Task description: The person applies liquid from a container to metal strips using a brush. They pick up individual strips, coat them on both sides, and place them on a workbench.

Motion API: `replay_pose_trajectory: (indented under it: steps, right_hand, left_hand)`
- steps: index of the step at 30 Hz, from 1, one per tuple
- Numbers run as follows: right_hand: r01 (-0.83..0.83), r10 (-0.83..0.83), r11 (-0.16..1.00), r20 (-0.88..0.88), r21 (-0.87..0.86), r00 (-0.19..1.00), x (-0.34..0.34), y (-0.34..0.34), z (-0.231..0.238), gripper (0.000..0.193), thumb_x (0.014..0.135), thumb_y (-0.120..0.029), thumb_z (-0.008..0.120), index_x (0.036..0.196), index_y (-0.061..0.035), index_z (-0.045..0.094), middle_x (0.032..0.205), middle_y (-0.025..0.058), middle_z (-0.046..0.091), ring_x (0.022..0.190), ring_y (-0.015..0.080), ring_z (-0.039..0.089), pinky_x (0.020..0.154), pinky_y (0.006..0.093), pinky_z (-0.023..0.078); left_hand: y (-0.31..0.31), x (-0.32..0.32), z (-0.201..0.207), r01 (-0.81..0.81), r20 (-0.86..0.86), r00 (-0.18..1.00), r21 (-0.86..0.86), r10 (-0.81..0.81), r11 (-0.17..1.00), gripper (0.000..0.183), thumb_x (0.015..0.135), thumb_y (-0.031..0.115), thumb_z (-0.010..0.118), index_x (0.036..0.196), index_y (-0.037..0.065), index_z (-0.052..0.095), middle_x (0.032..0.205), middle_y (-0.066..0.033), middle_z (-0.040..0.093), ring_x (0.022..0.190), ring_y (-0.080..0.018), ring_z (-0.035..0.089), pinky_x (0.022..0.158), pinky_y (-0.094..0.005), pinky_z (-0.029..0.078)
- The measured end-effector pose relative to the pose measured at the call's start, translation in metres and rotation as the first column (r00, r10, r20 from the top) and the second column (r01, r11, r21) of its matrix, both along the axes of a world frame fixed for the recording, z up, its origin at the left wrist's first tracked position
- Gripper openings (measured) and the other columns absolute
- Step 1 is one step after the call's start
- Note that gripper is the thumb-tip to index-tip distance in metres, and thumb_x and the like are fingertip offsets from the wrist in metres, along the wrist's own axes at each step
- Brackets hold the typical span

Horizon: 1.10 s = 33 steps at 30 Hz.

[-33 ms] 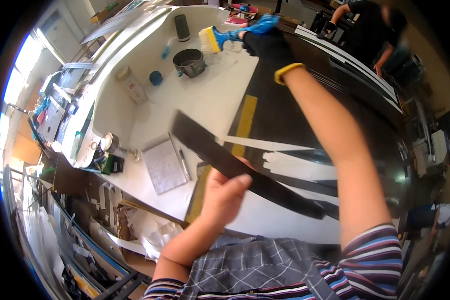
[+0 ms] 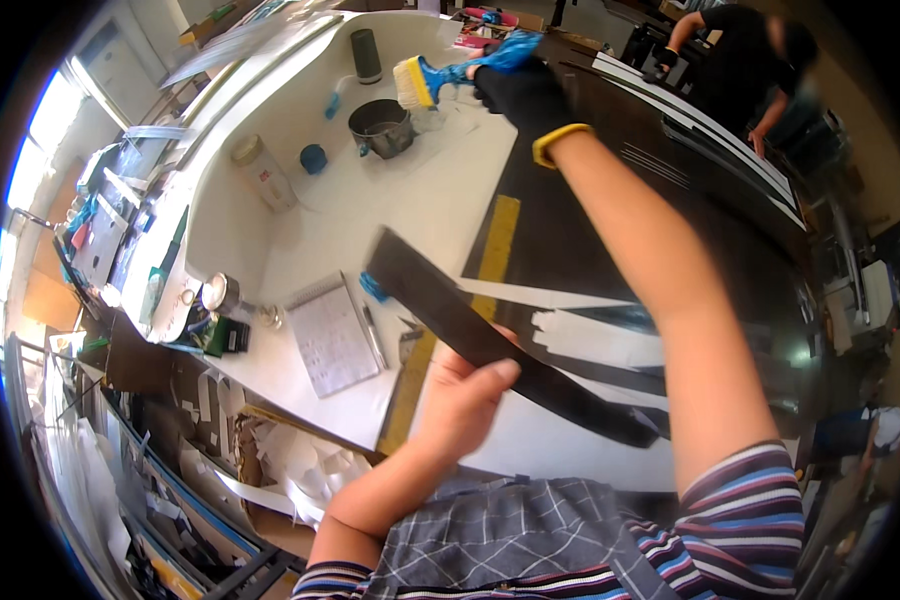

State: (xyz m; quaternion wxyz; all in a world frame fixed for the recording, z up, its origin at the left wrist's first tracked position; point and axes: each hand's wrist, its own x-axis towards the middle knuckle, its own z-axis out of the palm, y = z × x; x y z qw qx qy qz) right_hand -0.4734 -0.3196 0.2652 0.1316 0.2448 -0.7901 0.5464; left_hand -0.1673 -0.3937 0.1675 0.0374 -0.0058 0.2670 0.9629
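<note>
My bare left hand [image 2: 465,400] is closed around a long, dark, flat strip [image 2: 440,305], thumb on top. The strip slants over the table's near side, its upper end raised toward the left. Reaching far forward, my right hand [image 2: 525,100] wears a black glove with a yellow cuff. It grips a wide brush [image 2: 415,82] with pale bristles and a blue-wrapped handle. The bristles point left, close to a dark metal pot [image 2: 382,128] on the white surface. A small blue object [image 2: 373,287] shows partly behind the strip's upper end.
A notebook [image 2: 332,340] and pen [image 2: 374,337] lie left of the strip. Behind stand a white bottle [image 2: 262,172], a blue cap [image 2: 313,158] and a dark cylinder [image 2: 365,57]. White and dark strips [image 2: 595,340] cover the right side. A co-worker [image 2: 735,70] stands at the far right.
My left hand and the strip have shifted a little to the right, uncovering the small blue object. My right hand and the brush have moved slightly left.
</note>
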Motion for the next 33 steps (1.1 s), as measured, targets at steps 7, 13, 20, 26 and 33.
replay_pose_trajectory:
  steps: [7, 13, 20, 26, 33]
  right_hand:
    - [0.182, -0.088, 0.838, -0.201, 0.514, 0.976, -0.12, -0.128, -0.089, 0.031, 0.084, -0.034, 0.059, 0.099, -0.0071, 0.064, 0.099, 0.0141, 0.067, 0.095, 0.0326, 0.062, 0.082, 0.0398, 0.048]
    - [0.17, 0.022, 0.687, -0.254, 0.707, 0.967, -0.161, -0.18, -0.123, 0.025, 0.084, -0.028, 0.052, 0.093, -0.0076, 0.063, 0.095, 0.0197, 0.065, 0.089, 0.0394, 0.061, 0.076, 0.0443, 0.049]
    - [0.185, 0.028, 0.824, -0.365, 0.536, 0.931, -0.16, -0.17, -0.135, 0.024, 0.085, -0.027, 0.053, 0.097, -0.0084, 0.063, 0.09, 0.0174, 0.066, 0.085, 0.0358, 0.063, 0.075, 0.0419, 0.049]
    - [0.209, 0.087, 0.772, -0.426, 0.6, 0.901, -0.131, -0.141, -0.123, 0.018, 0.086, -0.023, 0.056, 0.1, -0.0129, 0.062, 0.084, 0.0135, 0.064, 0.079, 0.0314, 0.063, 0.068, 0.0389, 0.05]
    - [0.147, 0.022, 0.871, -0.335, 0.469, 0.942, -0.09, -0.08, -0.151, 0.021, 0.085, -0.017, 0.06, 0.106, -0.0126, 0.064, 0.079, 0.0093, 0.065, 0.075, 0.0235, 0.064, 0.065, 0.0342, 0.049]
  left_hand:
    - [-0.037, -0.036, -0.049, 0.205, 0.158, 0.965, 0.046, -0.21, 0.978, 0.026, 0.084, 0.001, 0.065, 0.109, 0.006, 0.059, 0.103, -0.0022, 0.061, 0.094, -0.012, 0.055, 0.084, -0.0286, 0.043]
    - [-0.058, -0.075, -0.065, 0.217, 0.25, 0.944, 0.014, -0.213, 0.976, 0.034, 0.084, 0.003, 0.066, 0.116, 0.006, 0.055, 0.108, -0.0017, 0.059, 0.093, -0.0109, 0.055, 0.084, -0.0282, 0.044]
    - [-0.058, -0.095, -0.07, 0.172, 0.186, 0.969, -0.05, -0.16, 0.984, 0.035, 0.087, 0.006, 0.064, 0.12, 0.006, 0.051, 0.106, -0.0016, 0.059, 0.095, -0.0111, 0.056, 0.083, -0.0275, 0.046]
    - [-0.052, -0.103, -0.072, 0.118, 0.139, 0.985, -0.111, -0.102, 0.987, 0.03, 0.089, 0.004, 0.059, 0.118, 0.006, 0.051, 0.103, -0.0034, 0.06, 0.094, -0.0129, 0.058, 0.085, -0.0289, 0.047]
    - [-0.059, -0.114, -0.059, -0.086, 0.067, 0.993, -0.172, 0.099, 0.981, 0.04, 0.086, -0.001, 0.057, 0.123, 0.006, 0.045, 0.106, -0.0031, 0.056, 0.097, -0.0125, 0.055, 0.086, -0.0281, 0.045]
